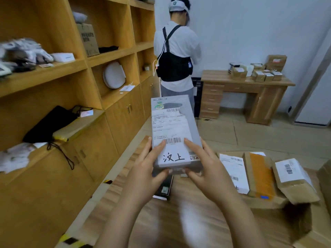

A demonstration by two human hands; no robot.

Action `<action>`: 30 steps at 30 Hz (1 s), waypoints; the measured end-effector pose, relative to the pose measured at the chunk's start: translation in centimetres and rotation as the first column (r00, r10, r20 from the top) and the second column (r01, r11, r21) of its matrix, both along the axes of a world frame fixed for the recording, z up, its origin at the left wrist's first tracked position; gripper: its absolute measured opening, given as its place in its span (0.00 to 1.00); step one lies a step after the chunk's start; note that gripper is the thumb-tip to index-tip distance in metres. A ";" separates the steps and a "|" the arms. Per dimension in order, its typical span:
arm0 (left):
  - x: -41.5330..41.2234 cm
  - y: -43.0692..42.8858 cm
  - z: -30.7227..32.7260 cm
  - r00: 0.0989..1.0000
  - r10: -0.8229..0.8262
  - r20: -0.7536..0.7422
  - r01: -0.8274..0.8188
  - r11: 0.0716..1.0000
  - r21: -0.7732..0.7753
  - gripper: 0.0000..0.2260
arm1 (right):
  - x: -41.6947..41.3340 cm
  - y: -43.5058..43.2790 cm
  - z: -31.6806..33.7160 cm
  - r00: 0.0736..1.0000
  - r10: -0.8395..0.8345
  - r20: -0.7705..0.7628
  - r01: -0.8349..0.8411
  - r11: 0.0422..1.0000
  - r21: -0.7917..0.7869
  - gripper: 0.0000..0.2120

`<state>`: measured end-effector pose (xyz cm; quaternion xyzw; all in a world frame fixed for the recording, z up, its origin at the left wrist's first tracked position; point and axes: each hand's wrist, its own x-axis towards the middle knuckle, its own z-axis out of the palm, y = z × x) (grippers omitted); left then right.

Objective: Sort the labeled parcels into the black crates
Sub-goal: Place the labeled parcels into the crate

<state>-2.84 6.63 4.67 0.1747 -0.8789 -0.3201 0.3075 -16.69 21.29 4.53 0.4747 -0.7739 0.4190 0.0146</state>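
A long grey parcel [174, 126] with a white shipping label and handwritten black characters is held up in front of me, above a wooden table [188, 212]. My left hand [148, 165] grips its near left corner, thumb on top. Its near right corner is gripped by my right hand [206, 165] in the same way. More labeled parcels lie on the table to the right: a white-labeled flat box [233, 173], a brown box with orange tape [259, 176] and a brown taped parcel [292, 178]. A black crate [198, 97] stands on the floor behind a person, mostly hidden.
A person in a white top [176, 56] stands ahead with their back to me. Wooden shelving [71, 86] with bags and boxes lines the left wall. A wooden desk [247, 86] at the back right carries several small parcels. A dark box [163, 188] lies under the held parcel.
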 end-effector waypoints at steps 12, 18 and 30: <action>12.9 -7.6 -1.3 0.942 0.296 0.158 -0.303 0.953 0.021 0.34 | 9.8 -12.4 -2.2 0.961 0.274 0.033 -0.276 0.959 0.059 0.36; 19.3 -8.3 -2.6 0.849 0.490 0.200 -0.510 0.857 0.068 0.33 | 14.5 -16.7 -3.6 0.871 0.485 0.085 -0.490 0.870 0.051 0.35; 29.6 2.2 -5.4 0.458 0.851 0.259 -0.889 0.439 0.128 0.34 | 24.8 -17.1 -6.1 0.514 0.849 0.123 -0.856 0.497 0.146 0.36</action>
